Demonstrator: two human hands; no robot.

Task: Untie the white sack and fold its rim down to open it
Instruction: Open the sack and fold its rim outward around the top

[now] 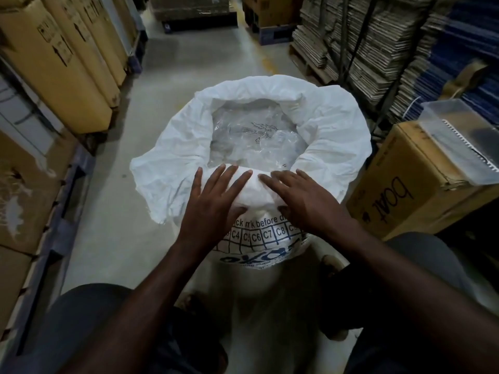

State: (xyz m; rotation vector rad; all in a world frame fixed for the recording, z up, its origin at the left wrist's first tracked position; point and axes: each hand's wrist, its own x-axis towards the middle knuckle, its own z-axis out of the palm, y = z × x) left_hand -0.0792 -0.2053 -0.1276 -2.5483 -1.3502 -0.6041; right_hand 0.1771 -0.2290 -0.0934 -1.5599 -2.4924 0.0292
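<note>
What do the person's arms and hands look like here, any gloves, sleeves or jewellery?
Both arms are bare from the bottom edge of the picture up to the fingertips: no sleeves show. The left hand and the right hand wear no gloves, and no rings, watch or wristbands can be seen on them. The fingers are long and slim, with short nails. Below the arms, dark grey clothing covers the knees.

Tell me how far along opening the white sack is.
Done: the white sack is untied, its mouth wide open on clear plastic bags, the rim folded down all round. In hand: left hand and right hand press the near rim flat. Left: seemingly only that last smoothing.
</note>
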